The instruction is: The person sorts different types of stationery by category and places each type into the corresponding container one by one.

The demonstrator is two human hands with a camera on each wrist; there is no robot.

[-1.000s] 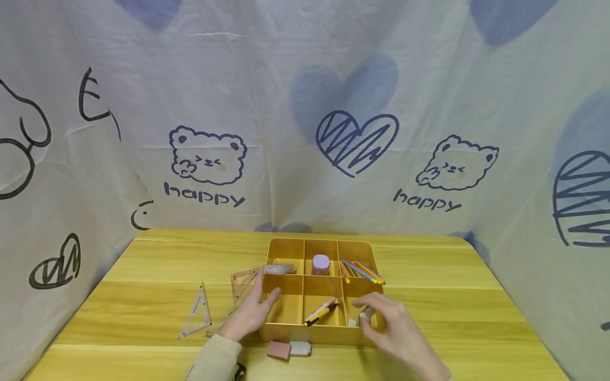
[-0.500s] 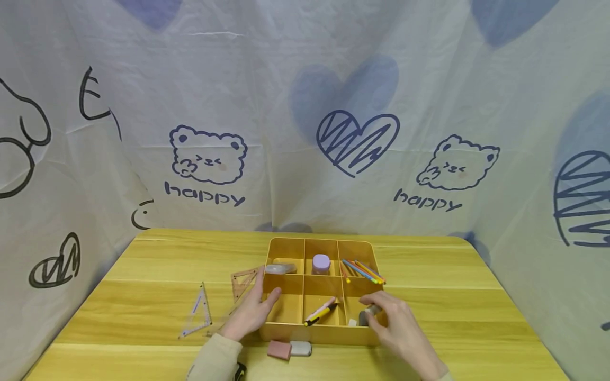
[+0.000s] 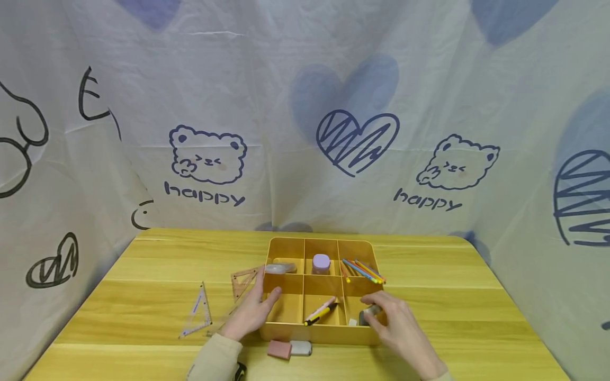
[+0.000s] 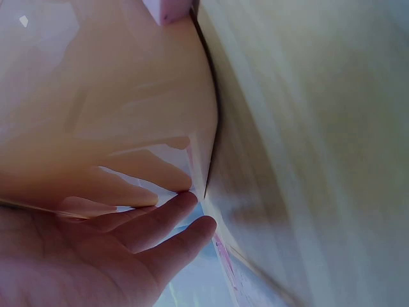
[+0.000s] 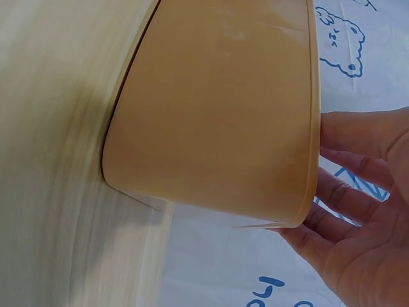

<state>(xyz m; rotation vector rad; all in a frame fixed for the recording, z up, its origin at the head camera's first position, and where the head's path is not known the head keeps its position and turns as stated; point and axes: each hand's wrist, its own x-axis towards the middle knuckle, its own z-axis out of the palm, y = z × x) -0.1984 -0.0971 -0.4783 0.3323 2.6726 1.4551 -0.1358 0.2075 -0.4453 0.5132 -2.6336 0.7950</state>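
Note:
An orange six-compartment organizer box (image 3: 324,334) stands on the wooden table. My left hand (image 3: 250,315) rests at its left side, thumb above the front left compartment. In the left wrist view its extended fingers (image 4: 166,224) lie along the glossy outer wall. My right hand (image 3: 397,323) reaches over the right wall and pinches a small grey eraser (image 3: 366,317) low in the front right compartment. Beside it lies a white eraser (image 3: 352,322). In the right wrist view the fingertips pass behind the rim, so the held eraser is hidden there.
Pens (image 3: 321,313) lie in the front middle compartment, a purple-lidded jar (image 3: 321,263) and coloured pencils (image 3: 363,271) behind. A pink eraser (image 3: 279,349) and a white one (image 3: 300,348) lie before the box. Set squares (image 3: 196,313) lie left.
My right hand has shifted slightly right, and the grey eraser has turned between its fingers, showing a darker face. The left hand and the box stay put.

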